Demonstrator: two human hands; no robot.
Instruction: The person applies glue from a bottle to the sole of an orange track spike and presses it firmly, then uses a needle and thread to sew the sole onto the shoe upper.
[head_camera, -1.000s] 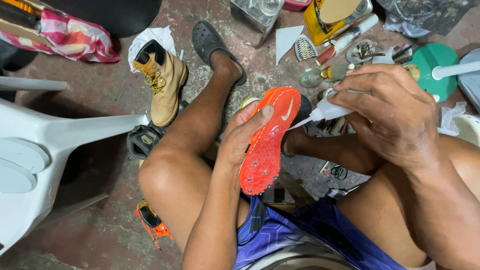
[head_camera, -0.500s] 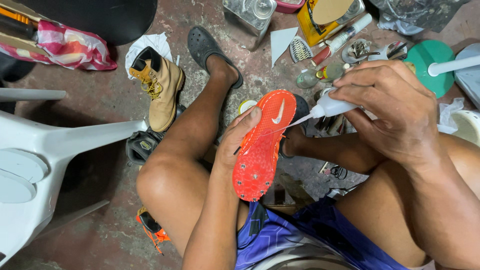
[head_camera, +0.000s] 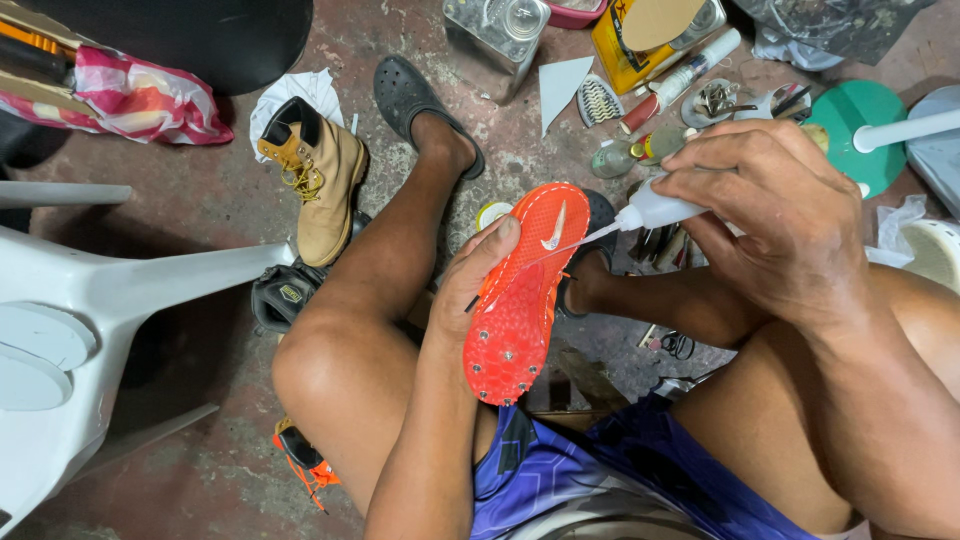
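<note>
My left hand (head_camera: 478, 280) grips an orange spiked running shoe (head_camera: 523, 298) by its left edge, sole turned up toward me, held between my knees. My right hand (head_camera: 775, 215) holds a small white squeeze bottle (head_camera: 655, 211) with a long thin nozzle. The nozzle tip touches the sole near the white logo at the shoe's upper half. Both legs are bare; I wear blue shorts and dark clogs.
A tan boot (head_camera: 318, 180) stands on the concrete floor at upper left, by a white plastic chair (head_camera: 90, 300). A metal tin (head_camera: 497, 35), a yellow can (head_camera: 640, 40), small bottles and tools lie at the top right. A green round base (head_camera: 850, 125) sits at the far right.
The shoe has tilted slightly and shifted right in my left hand. My right hand has brought the bottle's nozzle lower along the sole.
</note>
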